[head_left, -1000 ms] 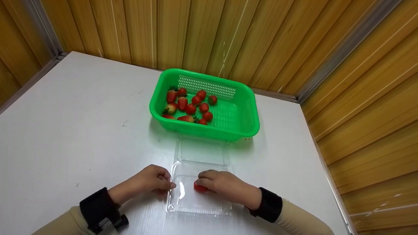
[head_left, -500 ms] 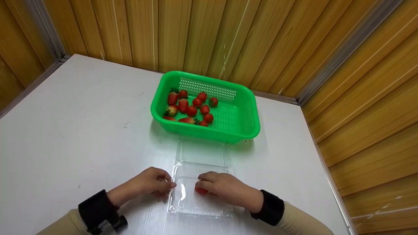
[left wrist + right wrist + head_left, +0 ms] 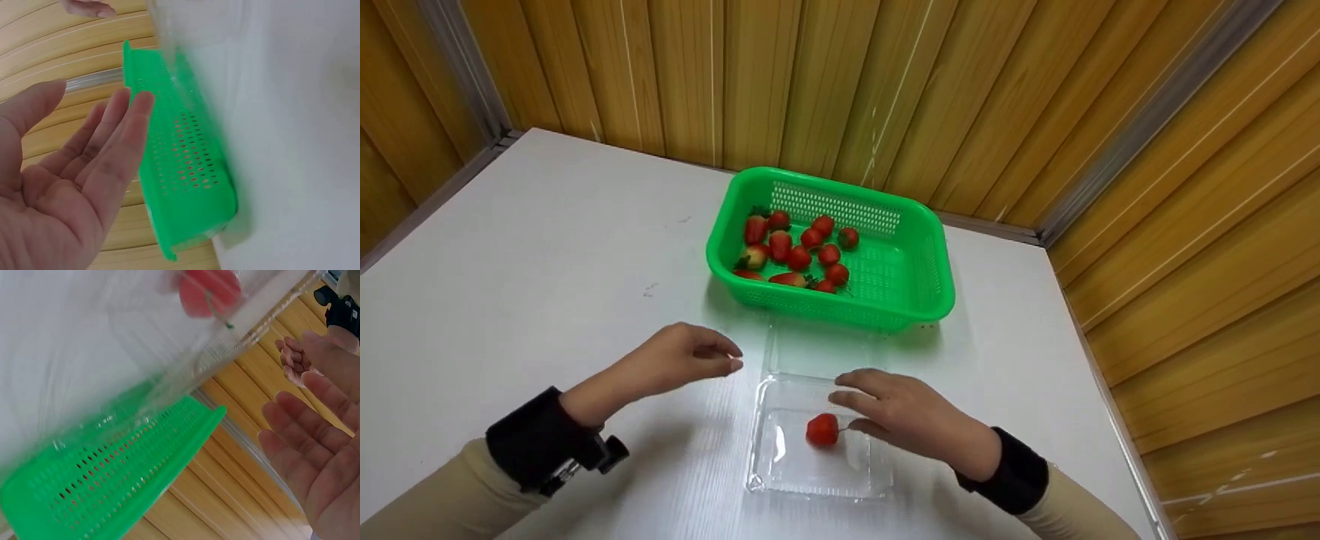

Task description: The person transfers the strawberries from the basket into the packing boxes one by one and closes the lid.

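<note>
One red strawberry [image 3: 822, 430] with a thin green stem lies in the near half of a clear plastic clamshell box [image 3: 840, 480], whose lid [image 3: 825, 352] is folded back flat toward the basket. My right hand [image 3: 896, 412] hovers over the box's right side, fingers spread and holding nothing. In the right wrist view, the right palm [image 3: 332, 455] shows with the strawberry [image 3: 209, 292] apart from it. To the left of the box, my left hand [image 3: 686, 358] is raised above the table with relaxed fingers. Its bare palm [image 3: 62, 208] faces the left wrist camera.
A green perforated basket [image 3: 926, 304] stands behind the box, over the lid's far edge. Several strawberries [image 3: 799, 258] lie in its left and middle part. Wood-patterned panels [image 3: 825, 90] wall off the back and right of the white table [image 3: 547, 315].
My right hand has let go of the strawberry and lifted up and right, leaving it in the box. My left hand has left the box's left edge, moving up and away to the left.
</note>
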A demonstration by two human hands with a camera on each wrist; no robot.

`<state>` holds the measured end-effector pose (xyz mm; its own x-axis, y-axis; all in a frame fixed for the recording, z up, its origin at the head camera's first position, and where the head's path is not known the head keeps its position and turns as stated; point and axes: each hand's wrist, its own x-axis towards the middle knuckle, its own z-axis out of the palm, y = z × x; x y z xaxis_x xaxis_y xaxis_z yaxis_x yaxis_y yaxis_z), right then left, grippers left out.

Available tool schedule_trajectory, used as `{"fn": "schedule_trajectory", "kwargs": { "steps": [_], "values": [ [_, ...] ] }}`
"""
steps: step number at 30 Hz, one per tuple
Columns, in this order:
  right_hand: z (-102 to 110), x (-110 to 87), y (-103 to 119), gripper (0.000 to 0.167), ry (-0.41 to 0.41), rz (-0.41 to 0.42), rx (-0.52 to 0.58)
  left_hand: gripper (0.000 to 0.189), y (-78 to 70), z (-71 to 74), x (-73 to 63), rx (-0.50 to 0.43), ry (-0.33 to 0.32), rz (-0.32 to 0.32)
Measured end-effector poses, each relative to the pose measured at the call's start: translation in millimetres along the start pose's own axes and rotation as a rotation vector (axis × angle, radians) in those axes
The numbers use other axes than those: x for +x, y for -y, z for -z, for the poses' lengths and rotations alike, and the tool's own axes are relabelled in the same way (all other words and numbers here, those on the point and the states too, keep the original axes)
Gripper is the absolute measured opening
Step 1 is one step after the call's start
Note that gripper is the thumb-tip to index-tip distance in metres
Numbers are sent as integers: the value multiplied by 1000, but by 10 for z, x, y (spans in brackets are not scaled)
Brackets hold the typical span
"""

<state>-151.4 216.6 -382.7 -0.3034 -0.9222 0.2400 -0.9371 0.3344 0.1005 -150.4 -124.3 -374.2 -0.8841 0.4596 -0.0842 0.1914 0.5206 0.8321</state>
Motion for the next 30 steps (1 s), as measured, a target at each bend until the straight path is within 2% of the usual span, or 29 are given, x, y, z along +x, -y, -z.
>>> {"fn": "schedule_trajectory", "kwargs": {
  "steps": [6, 8, 13, 20, 26, 30],
  "values": [
    [255, 61, -289, 48, -119, -53, -15, 36, -243, 313, 102, 41, -46, -8],
    [325, 81, -392, 48, -159, -69, -19, 37, -277, 382, 151, 44, -59, -10],
    [508, 161, -622, 44, -200, -112, -21, 38, -326, 544, 271, 50, -101, 3],
    [830, 369, -926, 33, -205, -174, -36, 38, -512, 835, 485, 121, -185, 14],
    [1070, 534, -1181, 30, -149, -309, -27, 39, -675, 1090, 676, 210, -248, 4],
    [1129, 637, -1368, 31, -118, -399, 24, 43, -692, 1224, 811, 199, -250, 51]
  ]
}}
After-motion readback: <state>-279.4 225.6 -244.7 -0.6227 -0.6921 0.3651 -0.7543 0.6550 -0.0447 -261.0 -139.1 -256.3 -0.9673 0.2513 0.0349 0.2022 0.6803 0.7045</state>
